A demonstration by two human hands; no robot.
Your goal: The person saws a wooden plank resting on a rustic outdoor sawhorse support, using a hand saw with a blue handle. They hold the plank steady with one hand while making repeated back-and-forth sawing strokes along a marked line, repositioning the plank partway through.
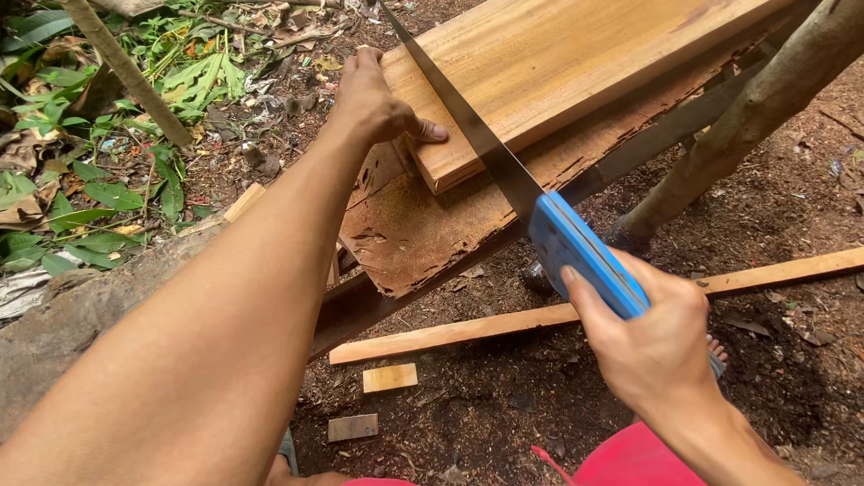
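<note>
My right hand grips the blue handle of a hand saw. Its long steel blade runs up and to the left across the near end of a pale wooden plank. My left hand lies on the plank's left end, thumb on the top face next to the blade. The plank rests on a rough, weathered board with a crumbling edge.
A thin wooden strip lies on the dark soil, with two small offcuts near it. A rough log post leans at the right. Green leaves and litter cover the ground at left. Red cloth shows at the bottom.
</note>
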